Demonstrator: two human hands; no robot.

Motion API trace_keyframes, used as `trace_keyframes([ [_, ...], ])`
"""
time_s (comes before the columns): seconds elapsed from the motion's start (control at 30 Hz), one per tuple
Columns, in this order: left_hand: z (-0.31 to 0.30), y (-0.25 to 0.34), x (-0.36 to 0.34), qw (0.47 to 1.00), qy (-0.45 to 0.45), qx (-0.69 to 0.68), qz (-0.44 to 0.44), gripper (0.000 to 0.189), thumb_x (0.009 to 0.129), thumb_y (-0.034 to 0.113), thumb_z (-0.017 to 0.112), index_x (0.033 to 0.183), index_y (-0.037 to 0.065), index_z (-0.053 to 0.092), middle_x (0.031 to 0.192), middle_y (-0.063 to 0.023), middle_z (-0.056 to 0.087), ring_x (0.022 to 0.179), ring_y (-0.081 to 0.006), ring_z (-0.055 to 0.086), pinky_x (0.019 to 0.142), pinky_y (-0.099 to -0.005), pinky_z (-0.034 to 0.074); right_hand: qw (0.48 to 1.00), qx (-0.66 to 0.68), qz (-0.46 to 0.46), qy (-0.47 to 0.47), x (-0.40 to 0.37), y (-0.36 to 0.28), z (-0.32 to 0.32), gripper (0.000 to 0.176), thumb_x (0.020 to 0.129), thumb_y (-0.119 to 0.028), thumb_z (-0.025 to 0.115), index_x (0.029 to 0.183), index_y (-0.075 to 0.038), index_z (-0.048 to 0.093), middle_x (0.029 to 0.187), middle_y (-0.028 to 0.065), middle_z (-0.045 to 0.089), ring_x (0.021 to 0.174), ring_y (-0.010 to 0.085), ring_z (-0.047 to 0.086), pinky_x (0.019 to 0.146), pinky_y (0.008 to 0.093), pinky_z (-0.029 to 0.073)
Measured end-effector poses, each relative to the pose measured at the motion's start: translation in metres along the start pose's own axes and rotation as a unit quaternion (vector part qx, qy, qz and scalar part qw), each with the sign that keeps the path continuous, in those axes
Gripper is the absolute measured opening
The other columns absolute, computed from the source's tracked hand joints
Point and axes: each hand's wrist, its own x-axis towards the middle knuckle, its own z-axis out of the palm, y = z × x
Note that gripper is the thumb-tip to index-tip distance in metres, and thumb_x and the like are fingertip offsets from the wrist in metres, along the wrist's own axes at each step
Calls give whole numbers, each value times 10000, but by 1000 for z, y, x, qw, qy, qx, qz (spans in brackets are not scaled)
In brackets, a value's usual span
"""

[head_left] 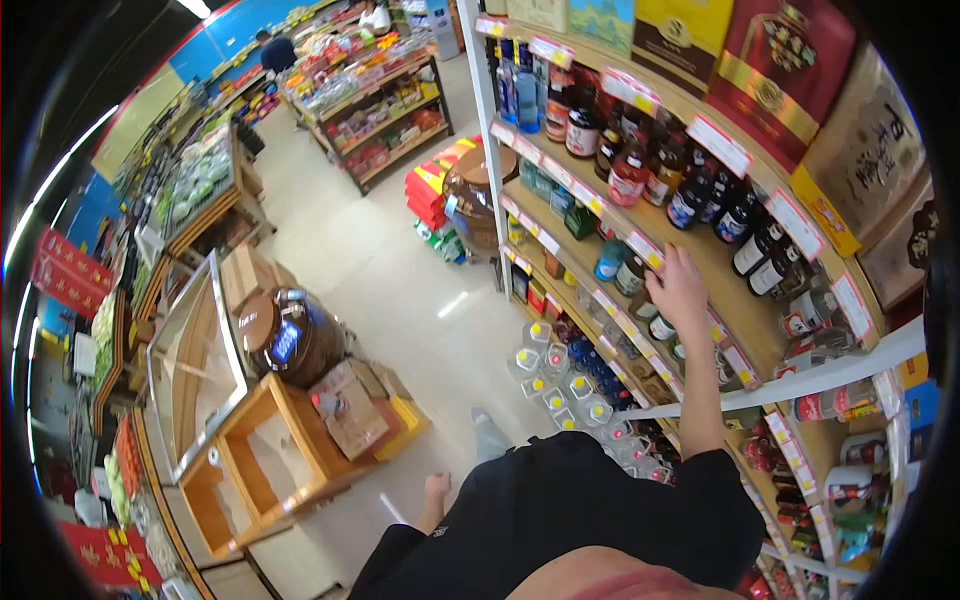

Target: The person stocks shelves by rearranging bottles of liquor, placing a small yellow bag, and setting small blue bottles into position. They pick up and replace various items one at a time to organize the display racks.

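Observation:
My right hand [680, 290] reaches forward to the front edge of a middle shelf [735, 290], close to a price label [645, 250]. Its thumb and fingers look apart, with no bottle visible in them. Behind the hand on that shelf stand dark bottles with blue labels [686, 205] and a pink-red bottle [628, 175]. Below the hand, a dark bottle with a pale label [630, 276] stands on the lower shelf. My left hand [436, 487] hangs low by my side above the floor, its fingers curled in and nothing visible in them.
Clear jugs with yellow caps [580, 385] stand on the floor along the shelves. To the left are a wooden display case [270, 450], a large brown jar [290, 340] and cardboard boxes [350, 410]. A person [276, 52] is at the far back.

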Motion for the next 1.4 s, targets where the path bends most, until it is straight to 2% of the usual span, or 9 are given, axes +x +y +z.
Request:
trace_keyframes([
  [0.17,-115,26,225,957,172,-234,-22,396,931,340,684,1036,-27,790,844,-186,785,845,-318,778,817,-429,608,989,-95,61,98,14,-27,35,527,907,-283,755,1329,9,634,1198,210,649,1141,419,607,988,524,498],
  [0.3,-208,92,268,973,165,-159,13,441,961,364,667,1174,-9,766,1136,-231,785,1102,-355,751,967,-457,569,963,-44,57,261,28,-106,51,487,908,-183,753,1350,-2,657,1270,181,654,1260,414,576,1092,516,457],
  [0.4,-223,124,329,982,90,-168,-10,486,971,383,670,1250,-11,730,1179,-225,777,1130,-367,739,980,-450,562,962,43,17,269,55,-178,65,394,934,-58,728,1322,5,695,1303,192,660,1142,330,674,940,436,569],
  [0.53,-240,244,351,966,29,-216,139,511,1007,385,659,1340,-1,677,1200,-229,766,1115,-362,740,973,-453,566,931,219,45,288,127,-232,108,416,930,-23,755,1342,-21,699,1253,129,703,848,178,735,684,313,599],
  [0.87,-446,649,285,776,0,-127,618,580,1003,37,669,1547,-1,471,1336,-188,683,945,-242,729,739,-349,588,889,292,115,334,317,-265,168,688,929,-76,771,1561,-15,506,1574,198,548,839,205,749,718,331,620],
  [1.1,-497,814,261,628,-75,-201,748,697,1013,-52,581,1633,-61,263,1391,-246,621,913,-202,706,826,-343,580,880,241,187,364,366,-269,170,749,900,-42,806,1579,-31,491,1471,193,624,760,152,753,681,295,620],
  [1.17,-487,848,268,575,-53,-224,785,755,1009,-58,566,1651,-78,168,1349,-264,622,923,-222,720,832,-364,581,876,215,214,374,375,-269,170,765,836,-128,860,1528,-28,550,1203,180,738,659,164,740,627,322,576],
  [1.23,-479,873,274,539,-7,-218,813,777,996,-64,551,1651,-92,136,1312,-274,624,916,-252,722,834,-388,577,891,173,258,330,381,-286,154,746,806,-177,852,1469,12,566,1380,196,666,793,299,757,758,425,601],
  [1.4,-481,898,268,559,-142,-300,760,763,951,-72,509,1631,-139,169,1241,-332,605,851,-340,697,865,-455,556,891,-41,247,379,404,-286,170,568,792,-148,814,1289,19,593,1239,258,677,1050,454,698,854,538,573],
])
